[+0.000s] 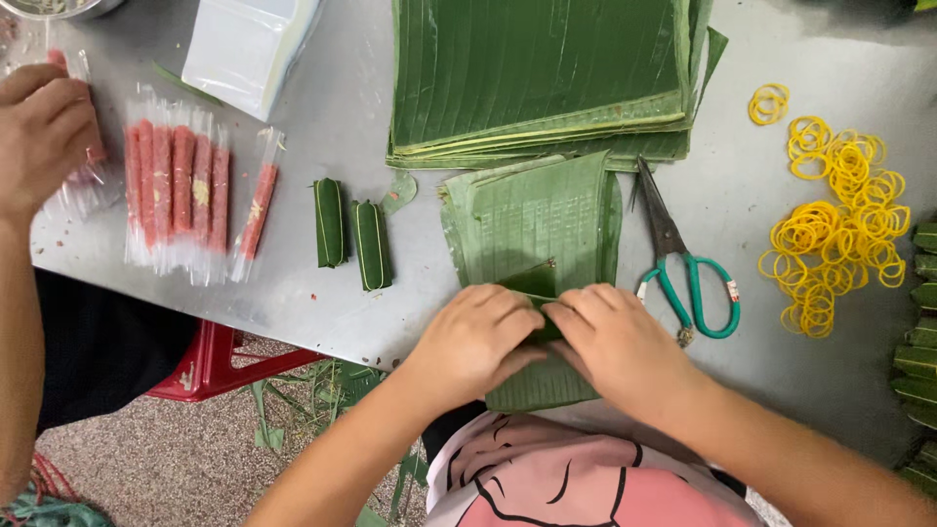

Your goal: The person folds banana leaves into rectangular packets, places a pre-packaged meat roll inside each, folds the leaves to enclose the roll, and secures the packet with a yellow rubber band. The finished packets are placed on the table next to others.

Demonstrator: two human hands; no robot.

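While curled together, left hand (475,342), right hand (613,344), pressing folded leaf (532,283)

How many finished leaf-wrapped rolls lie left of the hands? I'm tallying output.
2. One leaf-wrapped roll lies beside the plastic-wrapped pink sticks; the other is just right of it. More green bundles sit at the right edge, partly cut off.

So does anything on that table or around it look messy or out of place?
Mostly tidy. Leaf scraps litter the floor beside the red stool, and the yellow rubber bands lie in a loose scatter, a few strayed off. Both hands, left hand and right hand, press a folded banana leaf.
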